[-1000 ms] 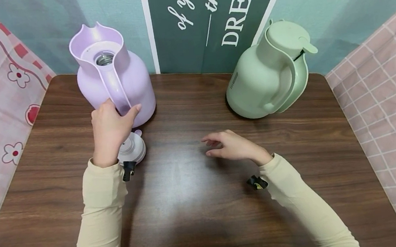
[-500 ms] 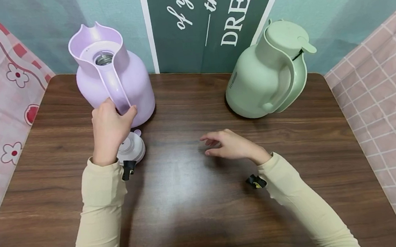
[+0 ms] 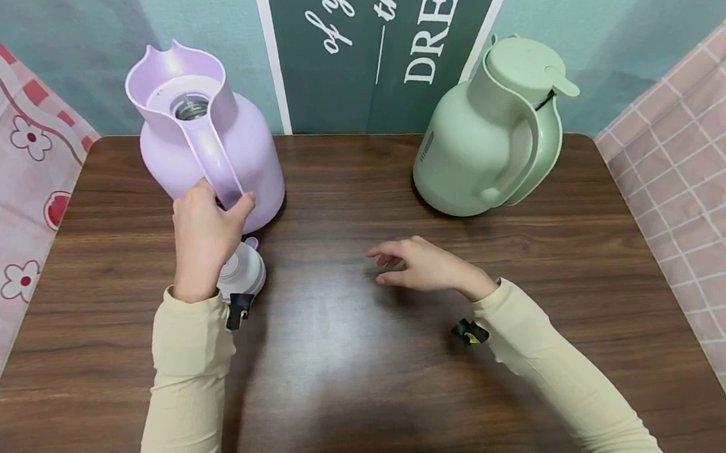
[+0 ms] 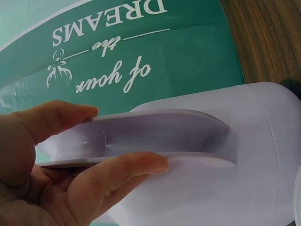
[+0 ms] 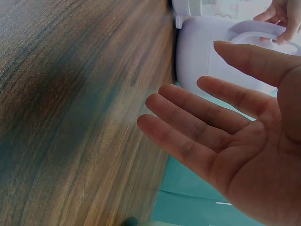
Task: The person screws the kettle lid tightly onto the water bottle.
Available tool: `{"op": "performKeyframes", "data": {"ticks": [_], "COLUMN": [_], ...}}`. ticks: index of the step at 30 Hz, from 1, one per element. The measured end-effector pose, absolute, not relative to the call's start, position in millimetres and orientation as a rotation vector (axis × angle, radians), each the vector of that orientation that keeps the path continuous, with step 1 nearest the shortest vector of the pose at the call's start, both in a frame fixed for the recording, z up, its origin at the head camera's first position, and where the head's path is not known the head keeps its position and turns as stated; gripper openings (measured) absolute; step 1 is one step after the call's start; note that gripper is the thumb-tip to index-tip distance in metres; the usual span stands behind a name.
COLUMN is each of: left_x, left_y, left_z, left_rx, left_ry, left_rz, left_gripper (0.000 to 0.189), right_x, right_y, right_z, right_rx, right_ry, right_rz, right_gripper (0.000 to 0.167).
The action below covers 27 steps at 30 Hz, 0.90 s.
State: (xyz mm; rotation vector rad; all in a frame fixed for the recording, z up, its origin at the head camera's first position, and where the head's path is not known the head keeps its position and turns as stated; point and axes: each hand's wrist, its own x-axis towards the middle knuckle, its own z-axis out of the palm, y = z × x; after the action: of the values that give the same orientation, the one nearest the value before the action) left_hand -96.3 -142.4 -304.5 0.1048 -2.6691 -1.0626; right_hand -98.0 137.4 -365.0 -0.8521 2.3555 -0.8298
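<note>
A lilac thermos jug (image 3: 251, 149) stands upright at the back left, its mouth uncovered and a threaded silvery opening visible inside. My left hand (image 3: 202, 223) holds the lower part of its handle (image 4: 155, 134), thumb on one edge and fingers on the other in the left wrist view. Beneath that wrist lies the round pale lid (image 3: 247, 271) on the table, partly hidden by hand and sleeve. My right hand (image 3: 425, 264) hovers over the middle of the table, fingers loosely extended. In the right wrist view its palm (image 5: 254, 160) holds nothing.
A pale green thermos jug (image 3: 475, 145) with its lid on stands at the back right. Behind the wooden table (image 3: 354, 378) hangs a green cloth with white lettering (image 3: 394, 34). Patterned pink cloths border the left and right sides.
My left hand has shifted very slightly to the right on the handle. The right hand and both jugs stay practically where they were.
</note>
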Motion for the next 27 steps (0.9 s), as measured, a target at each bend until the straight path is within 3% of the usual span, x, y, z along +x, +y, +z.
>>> {"op": "performKeyframes", "data": {"ticks": [27], "left_x": [-95.1], "left_y": [-141.0], "left_z": [-302.5], "left_rx": [0.093], "left_ry": [-2.672], "left_rz": [-1.107], "left_gripper": [0.021], "right_x": [-98.0], "right_y": [138.1], "right_z": [-364.2], "right_rx": [-0.833], "right_ry": [2.357], "right_rz": [-0.839], "right_gripper": [0.04]}}
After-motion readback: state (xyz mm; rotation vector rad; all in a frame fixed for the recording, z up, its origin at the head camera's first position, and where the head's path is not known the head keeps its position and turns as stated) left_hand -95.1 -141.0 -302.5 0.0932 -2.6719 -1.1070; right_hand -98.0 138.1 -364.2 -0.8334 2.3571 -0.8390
